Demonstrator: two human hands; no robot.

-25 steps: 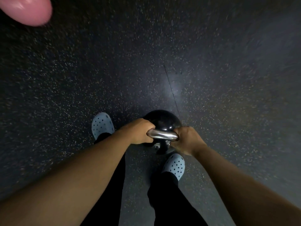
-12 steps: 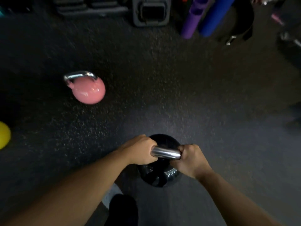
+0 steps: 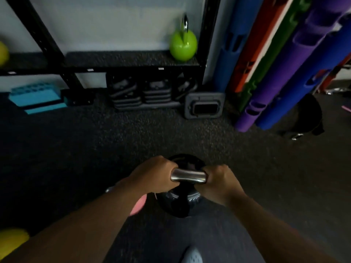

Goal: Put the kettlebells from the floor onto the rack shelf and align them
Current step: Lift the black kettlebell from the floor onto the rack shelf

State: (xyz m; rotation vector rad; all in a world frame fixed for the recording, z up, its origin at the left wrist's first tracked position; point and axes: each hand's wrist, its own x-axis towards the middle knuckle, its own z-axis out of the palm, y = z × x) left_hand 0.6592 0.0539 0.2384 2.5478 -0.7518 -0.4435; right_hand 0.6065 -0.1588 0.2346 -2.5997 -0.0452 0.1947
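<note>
A black kettlebell (image 3: pixel 180 204) with a steel handle hangs over the dark floor, held by both hands. My left hand (image 3: pixel 153 174) grips the handle's left end, and my right hand (image 3: pixel 220 182) grips its right end. Ahead is the black rack shelf (image 3: pixel 117 58), with a green kettlebell (image 3: pixel 183 46) standing at its right end. A pink kettlebell (image 3: pixel 138 205) on the floor shows partly under my left forearm. A yellow kettlebell (image 3: pixel 11 241) lies at the lower left, and another yellow one (image 3: pixel 2 53) sits at the shelf's far left edge.
Under the shelf lie stacked black plates (image 3: pixel 144 95), a grey block (image 3: pixel 205 108) and a blue step (image 3: pixel 36 97). Blue, purple, red and green tubes (image 3: pixel 275 82) lean at the right beside a black bag (image 3: pixel 303 118). One light shoe (image 3: pixel 191 256) shows at the bottom.
The view has swung up from the floor to the rack. Both hands have carried the black kettlebell toward the shelf, passing the pink kettlebell, which now lies under my left forearm.
</note>
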